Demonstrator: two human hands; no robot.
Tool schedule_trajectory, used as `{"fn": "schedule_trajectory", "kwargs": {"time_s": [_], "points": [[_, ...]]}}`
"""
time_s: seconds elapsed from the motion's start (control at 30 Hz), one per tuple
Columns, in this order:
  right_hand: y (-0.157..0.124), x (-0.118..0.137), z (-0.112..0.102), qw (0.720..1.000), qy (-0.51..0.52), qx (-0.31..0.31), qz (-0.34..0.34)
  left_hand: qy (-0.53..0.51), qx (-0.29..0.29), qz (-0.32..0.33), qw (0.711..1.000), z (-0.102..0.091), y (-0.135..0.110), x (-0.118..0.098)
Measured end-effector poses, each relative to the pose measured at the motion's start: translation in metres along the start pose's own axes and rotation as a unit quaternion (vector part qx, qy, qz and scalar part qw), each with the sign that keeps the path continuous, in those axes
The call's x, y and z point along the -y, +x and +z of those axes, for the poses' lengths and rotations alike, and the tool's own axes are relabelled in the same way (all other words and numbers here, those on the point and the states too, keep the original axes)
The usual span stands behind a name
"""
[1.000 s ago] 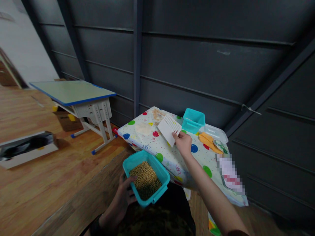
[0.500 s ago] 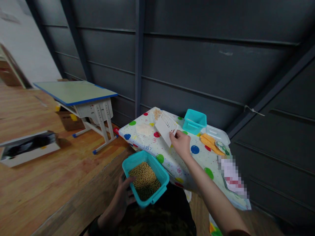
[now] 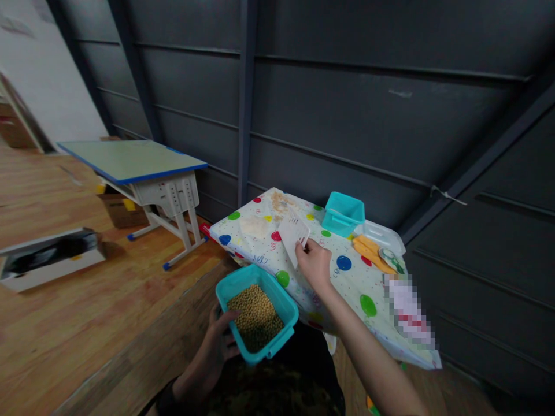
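My left hand [image 3: 219, 338] grips the left side of a teal plastic box [image 3: 284, 335], thumb over the rim and fingers underneath. Inside the box lie yellowish soybeans [image 3: 256, 309]. Over the table, my right hand [image 3: 314, 263] pinches the edge of a thin white plastic piece with slots [image 3: 292, 237], held tilted. Just beyond it, small tan bits [image 3: 281, 201] are scattered on the cloth. A pale, flat patch [image 3: 255, 227] lies to their left; I cannot make out what it is.
A second teal box [image 3: 344, 214] stands at the table's back, beside a clear plastic lid [image 3: 384, 236]. An orange cloth [image 3: 373, 254] and a blurred packet [image 3: 410, 312] lie on the right. Left are a green-topped desk [image 3: 134, 162] and an open white carton [image 3: 52, 260].
My right hand has moved slightly down and left with the slotted piece, which is now tilted differently. More tan bits show spread on the cloth. The left hand and its box stay put.
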State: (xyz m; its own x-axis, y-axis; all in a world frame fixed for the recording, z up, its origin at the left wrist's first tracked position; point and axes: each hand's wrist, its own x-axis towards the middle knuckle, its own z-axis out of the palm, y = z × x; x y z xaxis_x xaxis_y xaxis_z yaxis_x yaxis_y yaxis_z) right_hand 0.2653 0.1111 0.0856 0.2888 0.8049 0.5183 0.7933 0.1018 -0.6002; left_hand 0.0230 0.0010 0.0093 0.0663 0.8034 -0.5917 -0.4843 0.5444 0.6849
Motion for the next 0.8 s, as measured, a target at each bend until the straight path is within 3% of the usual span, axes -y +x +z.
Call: {"fn": "schedule_trajectory", "kwargs": {"time_s": [0.2,0.37,0.53,0.8], "points": [[0.01,-0.012,-0.011,0.999,-0.004,-0.033,0.006,0.004,0.003,-0.002,1.0,-0.002,0.002,0.001],[0.057,-0.046,-0.015,0.998,0.06,0.008,0.024,0.009,-0.006,0.004,1.0,-0.002,0.001,0.0],[0.098,-0.082,-0.004,0.978,0.192,0.052,0.059,0.01,-0.016,-0.005,1.0,-0.003,0.005,0.002],[0.109,-0.099,0.012,0.963,0.242,0.062,0.098,0.005,-0.025,-0.007,1.0,-0.006,0.01,0.002]]}}
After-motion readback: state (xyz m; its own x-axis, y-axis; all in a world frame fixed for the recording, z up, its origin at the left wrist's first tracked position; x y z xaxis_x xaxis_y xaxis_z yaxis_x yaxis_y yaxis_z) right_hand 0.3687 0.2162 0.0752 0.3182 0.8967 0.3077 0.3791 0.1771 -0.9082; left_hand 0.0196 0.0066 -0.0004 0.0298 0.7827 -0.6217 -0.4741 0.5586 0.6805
